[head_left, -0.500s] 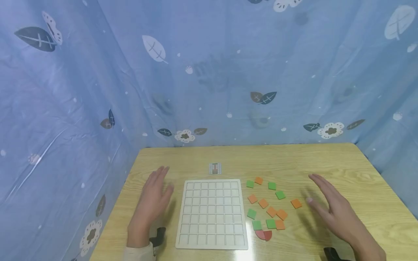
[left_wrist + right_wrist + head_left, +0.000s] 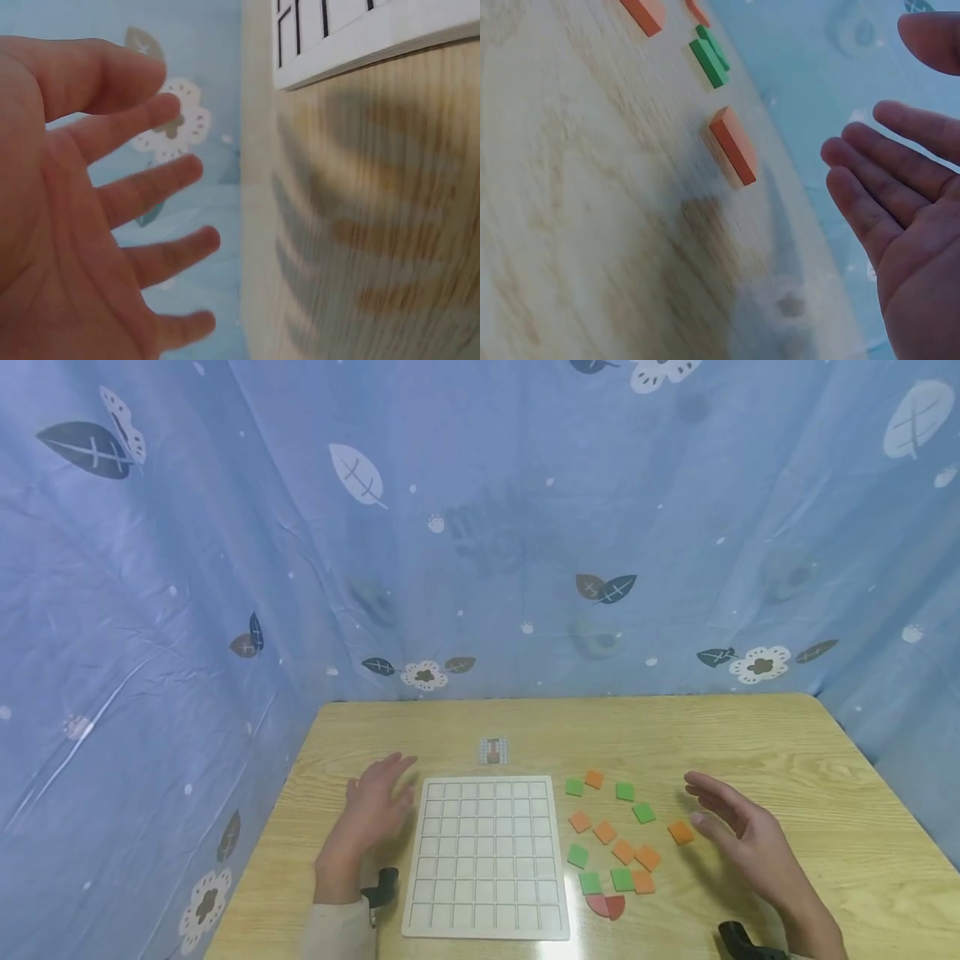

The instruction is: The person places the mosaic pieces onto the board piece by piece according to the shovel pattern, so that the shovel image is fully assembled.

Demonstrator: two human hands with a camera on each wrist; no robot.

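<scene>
A white grid board [image 2: 486, 857] of square cells lies on the table with no tiles in it. To its left hovers my left hand [image 2: 372, 810], fingers spread and holding nothing; the left wrist view shows the bare palm [image 2: 45, 225] and a corner of the board [image 2: 315, 64]. My right hand [image 2: 750, 843] is above the table on the right, fingers relaxed and slightly bent, nothing in it. Nearest to it is an orange square tile [image 2: 681, 832], also seen in the right wrist view below the fingers [image 2: 877, 169]. More orange tiles [image 2: 624, 852] and green tiles [image 2: 643, 812] lie scattered between board and hand.
Two red quarter-round pieces [image 2: 615, 907] lie at the near end of the tiles. Behind the board is a small card [image 2: 493, 751] with a printed grid pattern. A blue patterned curtain [image 2: 480, 527] hangs along the table's back and sides.
Both hands have moved inward, the left toward the board and the right toward the tiles. Their fingers are a little more bent. The board and tiles lie as before.
</scene>
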